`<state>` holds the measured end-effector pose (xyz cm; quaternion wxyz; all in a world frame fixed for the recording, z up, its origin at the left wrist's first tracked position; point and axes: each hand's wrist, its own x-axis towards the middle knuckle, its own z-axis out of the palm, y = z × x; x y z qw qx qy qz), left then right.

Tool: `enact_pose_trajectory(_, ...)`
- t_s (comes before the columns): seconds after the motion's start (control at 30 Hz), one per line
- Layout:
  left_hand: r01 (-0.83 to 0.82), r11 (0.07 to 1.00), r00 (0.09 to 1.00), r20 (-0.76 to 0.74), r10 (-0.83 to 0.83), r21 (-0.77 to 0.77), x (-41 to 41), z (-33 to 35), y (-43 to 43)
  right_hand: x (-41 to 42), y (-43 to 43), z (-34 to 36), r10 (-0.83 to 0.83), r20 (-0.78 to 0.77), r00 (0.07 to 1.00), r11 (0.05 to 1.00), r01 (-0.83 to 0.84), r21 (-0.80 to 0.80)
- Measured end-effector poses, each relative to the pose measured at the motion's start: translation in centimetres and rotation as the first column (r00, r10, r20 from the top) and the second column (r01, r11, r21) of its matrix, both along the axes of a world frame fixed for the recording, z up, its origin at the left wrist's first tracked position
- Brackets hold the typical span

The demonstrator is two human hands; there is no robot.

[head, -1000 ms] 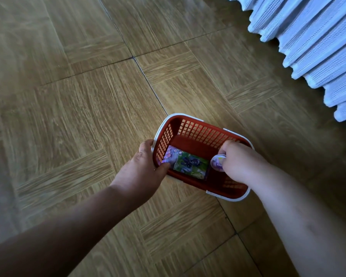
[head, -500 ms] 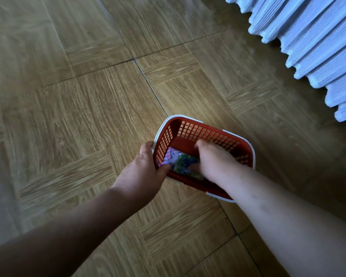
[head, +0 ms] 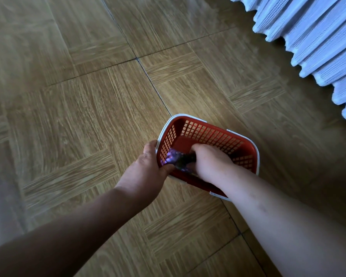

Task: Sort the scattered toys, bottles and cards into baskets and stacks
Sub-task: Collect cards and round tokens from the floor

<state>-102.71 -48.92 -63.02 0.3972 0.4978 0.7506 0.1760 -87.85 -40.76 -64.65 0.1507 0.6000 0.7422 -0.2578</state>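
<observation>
A small red lattice basket [head: 214, 134] with a white rim sits on the wooden floor. My left hand [head: 146, 170] grips its near-left rim, thumb hooked inside. My right hand [head: 210, 161] reaches down into the basket, fingers curled onto a purple and green card pack [head: 174, 158] lying on the bottom. Most of the pack is hidden under that hand. Whether the small round toy seen earlier is still in the hand is hidden.
White ribbed fabric folds [head: 316, 43] hang at the upper right, close to the basket's far side. Parquet-patterned wood floor [head: 78, 96] spreads to the left and behind the basket.
My right hand, which held a small round purple toy at the basket's right edge, has moved left and down into the basket onto the card pack. The left hand kept its grip.
</observation>
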Motion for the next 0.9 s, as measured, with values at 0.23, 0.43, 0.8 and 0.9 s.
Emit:
enact_pose_trajectory(0.23, 0.120, 0.971, 0.966, -0.248, -0.067, 0.206, 0.7, 0.8, -0.2, 5.3, -0.1, 4.5, -0.253, -0.456, 0.853, 0.915, 0.365, 0.175)
enact_pose_trajectory(0.43, 0.601, 0.703, 0.788, -0.431, -0.440, 0.381, 6.4, 1.3, -0.6, 12.0, -3.7, 4.8, -0.471, -0.607, 0.641, 0.767, 0.637, 0.077)
enact_pose_trajectory(0.8, 0.947, 0.201, 0.305, -0.515, -0.801, 0.249, 17.9, 3.8, -1.7, 26.5, -14.7, 0.5, -0.803, -0.301, 0.515, 0.500, 0.856, 0.133)
enact_pose_trajectory(0.9, 0.963, 0.160, 0.253, -0.524, -0.813, 0.216, 19.6, 3.9, -2.5, 30.6, -14.8, -0.2, -0.871, -0.199, 0.450, 0.423, 0.891, 0.166)
